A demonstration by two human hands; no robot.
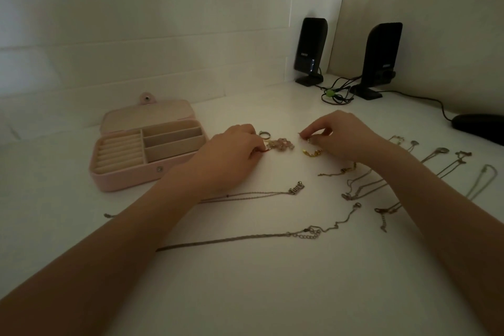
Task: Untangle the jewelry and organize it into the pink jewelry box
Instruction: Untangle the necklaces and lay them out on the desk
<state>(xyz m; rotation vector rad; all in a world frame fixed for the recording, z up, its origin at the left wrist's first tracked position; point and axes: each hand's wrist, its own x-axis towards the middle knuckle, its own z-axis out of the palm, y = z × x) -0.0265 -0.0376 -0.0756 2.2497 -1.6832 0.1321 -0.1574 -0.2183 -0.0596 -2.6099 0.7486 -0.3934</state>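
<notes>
On a white tabletop [245, 294], an open pink jewelry box [147, 144] sits left of two hands. The left hand [231, 155] pinches a pink beaded bracelet [281, 144]; the right hand [346, 136] pinches a small piece, with chain necklaces [245, 195] spread nearby.

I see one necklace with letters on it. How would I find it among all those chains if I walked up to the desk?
Start at the open pink jewelry box on the white desk's left side. Just to its right, near the person's left forearm, a thin necklace lies stretched sideways. Its right end carries a word pendant of cursive metal letters; none of the neighbouring chains shows lettering.
</notes>
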